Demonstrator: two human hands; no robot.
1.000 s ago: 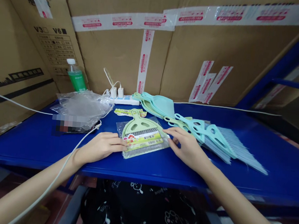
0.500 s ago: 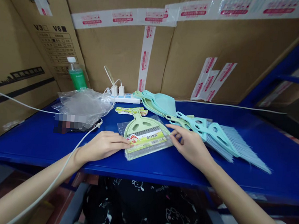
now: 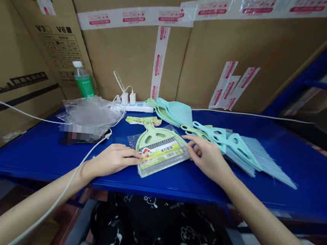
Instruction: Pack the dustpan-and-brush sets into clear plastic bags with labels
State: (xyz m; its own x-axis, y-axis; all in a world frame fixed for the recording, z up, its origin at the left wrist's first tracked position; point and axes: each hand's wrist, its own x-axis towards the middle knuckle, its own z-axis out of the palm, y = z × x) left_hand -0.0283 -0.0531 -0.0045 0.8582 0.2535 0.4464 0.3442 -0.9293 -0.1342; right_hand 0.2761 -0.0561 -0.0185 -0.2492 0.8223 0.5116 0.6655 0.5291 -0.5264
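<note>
A light green dustpan and brush set in a clear plastic bag lies flat in front of me, its handle pointing away. A yellow and white printed card lies across the grey bristles inside. My left hand pinches the set's left edge, fingers together at the card's end. At the right edge, my right hand grips the rim of the dustpan and its bag between thumb and fingers. Right behind the set are several yellow printed cards.
Blue and green dustpans lie behind, with loose blue brushes to the right. Crumpled clear bags, a green-liquid bottle and a power strip stand at the back left. A white cable crosses my left arm.
The card and bag have shifted slightly, so the card's print faces me more clearly. Both hands stay at the same edges of the set.
</note>
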